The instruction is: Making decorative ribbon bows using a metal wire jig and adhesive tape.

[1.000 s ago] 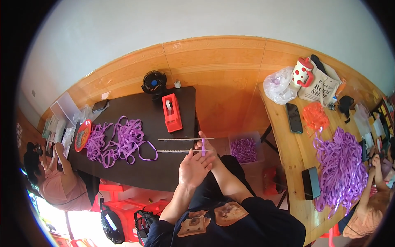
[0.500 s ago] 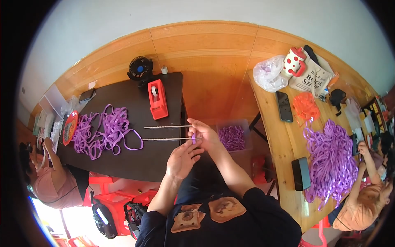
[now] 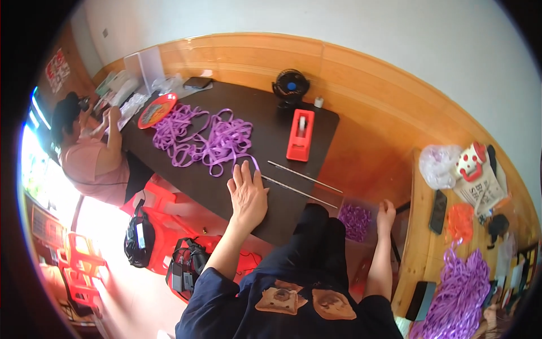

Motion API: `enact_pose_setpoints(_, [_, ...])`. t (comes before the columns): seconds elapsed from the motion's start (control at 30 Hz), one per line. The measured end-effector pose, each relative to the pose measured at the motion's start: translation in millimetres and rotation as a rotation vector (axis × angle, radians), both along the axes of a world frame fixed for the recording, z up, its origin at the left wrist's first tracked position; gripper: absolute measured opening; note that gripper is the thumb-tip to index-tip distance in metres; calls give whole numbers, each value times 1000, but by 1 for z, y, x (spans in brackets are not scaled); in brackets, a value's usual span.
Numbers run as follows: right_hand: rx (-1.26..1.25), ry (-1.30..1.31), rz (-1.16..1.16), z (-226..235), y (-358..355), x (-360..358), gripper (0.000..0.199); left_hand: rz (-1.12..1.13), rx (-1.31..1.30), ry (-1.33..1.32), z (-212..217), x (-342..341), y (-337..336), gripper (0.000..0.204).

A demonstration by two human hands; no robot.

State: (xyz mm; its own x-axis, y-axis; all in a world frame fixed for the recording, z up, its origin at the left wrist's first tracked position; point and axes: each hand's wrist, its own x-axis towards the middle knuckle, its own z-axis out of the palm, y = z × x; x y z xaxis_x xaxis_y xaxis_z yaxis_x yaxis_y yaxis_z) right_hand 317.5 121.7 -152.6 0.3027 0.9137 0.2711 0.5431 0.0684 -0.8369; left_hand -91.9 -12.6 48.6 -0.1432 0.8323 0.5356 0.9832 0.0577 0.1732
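Observation:
My left hand (image 3: 248,195) is open above the dark table (image 3: 237,96), fingers stretched out. Its fingertips reach a strand running from a loose heap of purple ribbon (image 3: 228,135); whether they touch the strand I cannot tell. To its right, two thin patterned rods, the upper rod (image 3: 305,176) and the lower rod (image 3: 299,192), lie side by side, their ends jutting past the table's edge. My right hand (image 3: 386,217) hangs with curled fingers beside a clear bin (image 3: 367,238) holding many small purple ribbon pieces (image 3: 354,221). Anything inside those fingers is hidden.
A red tape dispenser (image 3: 299,141), a black fan (image 3: 291,87) and a red plate (image 3: 158,110) stand on the dark table. At left sits a person in pink (image 3: 93,164). The wooden table (image 3: 416,198) at right bears a phone (image 3: 437,212) and a purple ribbon pile (image 3: 460,294).
My hands have parted from around the purple piece at the rods. My left hand moved to the ribbon strand, my right to the bin. The view has turned left.

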Motion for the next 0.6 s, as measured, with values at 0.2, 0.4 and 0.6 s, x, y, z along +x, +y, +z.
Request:
enact_pose_setpoints(0.2, [159, 474, 598, 163, -95, -146, 32, -326, 146, -163, -19, 8, -18, 7])
enact_pose_setpoints(0.4, [84, 105, 1278, 211, -120, -184, 60, -814, -174, -710, 10, 52, -44, 5])
enact_pose_setpoints(0.6, [93, 227, 922, 209, -114, -139, 19, -838, -800, -1220, 20, 24, -30, 16])
